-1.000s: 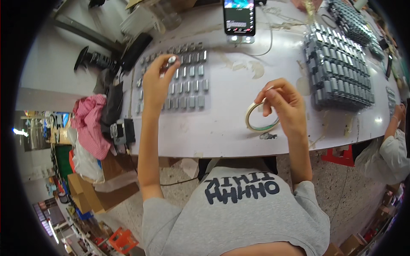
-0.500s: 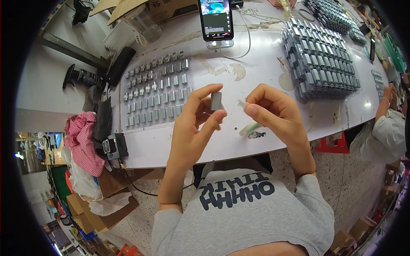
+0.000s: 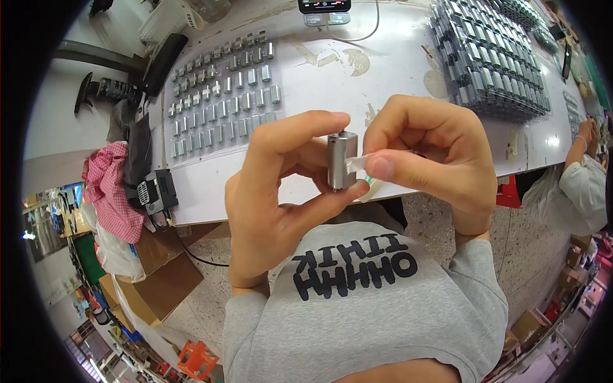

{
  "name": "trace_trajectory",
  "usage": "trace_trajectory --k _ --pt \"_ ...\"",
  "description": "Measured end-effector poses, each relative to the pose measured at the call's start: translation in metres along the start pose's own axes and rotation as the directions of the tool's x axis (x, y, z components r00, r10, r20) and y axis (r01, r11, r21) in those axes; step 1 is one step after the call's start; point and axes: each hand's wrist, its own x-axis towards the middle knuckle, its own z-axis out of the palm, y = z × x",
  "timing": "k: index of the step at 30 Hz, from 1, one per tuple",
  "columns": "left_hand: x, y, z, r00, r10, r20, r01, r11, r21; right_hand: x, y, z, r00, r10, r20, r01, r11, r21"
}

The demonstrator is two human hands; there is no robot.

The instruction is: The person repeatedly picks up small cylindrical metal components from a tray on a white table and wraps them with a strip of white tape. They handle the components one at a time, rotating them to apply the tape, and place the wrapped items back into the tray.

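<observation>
My left hand [image 3: 274, 191] holds a small silver metal cylinder [image 3: 340, 159] upright between thumb and fingers, close to my chest. My right hand [image 3: 434, 159] pinches the end of a strip of clear tape [image 3: 357, 164] against the cylinder's side. The tape roll is mostly hidden behind my right hand. Both hands are raised above the front edge of the white table [image 3: 319, 76].
Rows of silver cylinders [image 3: 223, 102] lie on the table at the left. Stacked grey parts [image 3: 491, 64] fill the right side. A phone on a stand [image 3: 324, 7] is at the far edge. Another person [image 3: 578, 185] sits at the right. A pink cloth [image 3: 112, 191] and boxes lie left.
My left hand picked a cylinder from the rows and brought it toward me. My right hand moved in with the tape, and both hands rose closer to the camera.
</observation>
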Motion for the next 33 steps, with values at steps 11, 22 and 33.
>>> trace_trajectory --k 11,22,33 --pt "-0.002 -0.002 0.0 0.991 0.137 -0.012 -0.136 0.989 0.055 0.002 -0.001 0.002 0.999 0.029 0.046 -0.029 0.999 0.012" --pt "-0.003 -0.006 0.002 0.976 0.203 -0.076 -0.197 0.977 0.077 0.003 -0.001 0.003 0.994 0.084 0.066 -0.088 0.995 0.056" --pt "-0.005 -0.005 -0.001 0.973 0.225 -0.058 -0.215 0.965 0.151 0.004 -0.008 0.007 0.992 0.102 0.074 -0.104 0.994 0.024"
